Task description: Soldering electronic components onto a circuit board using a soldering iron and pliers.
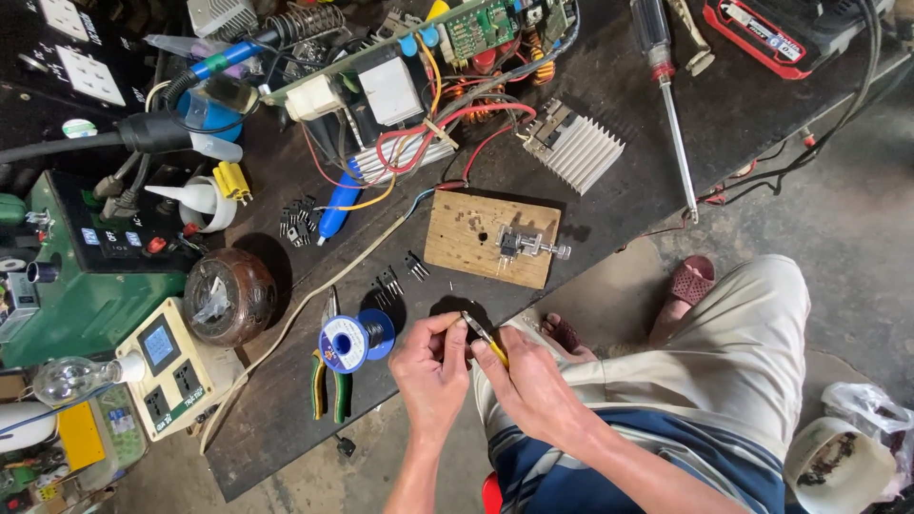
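Both hands meet at table edge: left hand (430,366) pinches a small part, right hand (529,381) holds yellow-handled tweezers (484,336) to it. Solder spool (350,342), pliers (328,381), wooden block (490,238) nearby.

We count two hands (433,366), one wooden block (490,238), one finned heatsink (576,145), one long screwdriver (666,95), one solder spool (354,341), one pair of pliers (328,381), one glass bulb (69,378) and two sandals (690,279).
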